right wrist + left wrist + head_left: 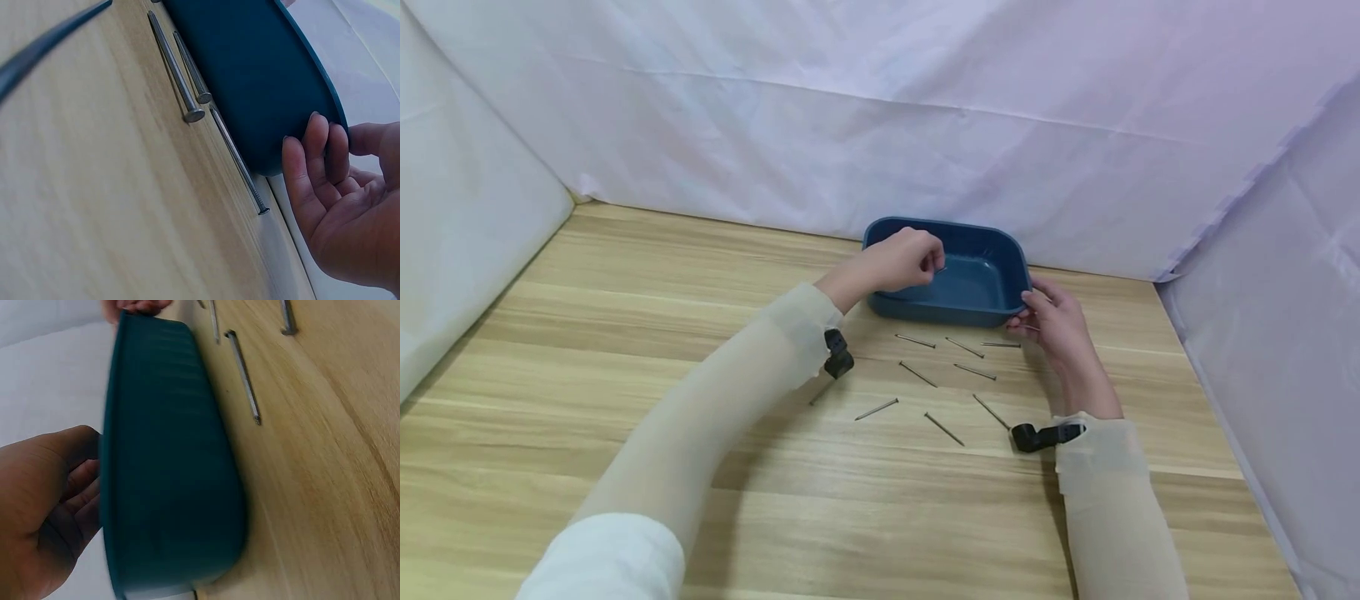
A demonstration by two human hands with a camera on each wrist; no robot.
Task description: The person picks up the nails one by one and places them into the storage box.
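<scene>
A dark blue tray (pixel 981 279) stands at the back of the wooden table, its outer wall filling the left wrist view (pixel 169 475) and showing in the right wrist view (pixel 262 75). My left hand (pixel 904 258) hovers over the tray's left part with fingers curled (pixel 50 512); a thin grey nail (pixel 941 268) shows at its fingertips. My right hand (pixel 1052 321) holds the tray's near right corner, fingers against the wall and thumb over the rim (pixel 337 200). Several loose nails (pixel 917 373) lie in front of the tray (pixel 175 69).
The nails spread from the tray's front wall (pixel 242 378) toward me, the nearest one (pixel 943 428) between my forearms. White sheeting walls in the table (pixel 587 333) at the back and both sides. Black wrist cameras (pixel 1037 436) sit on my sleeves.
</scene>
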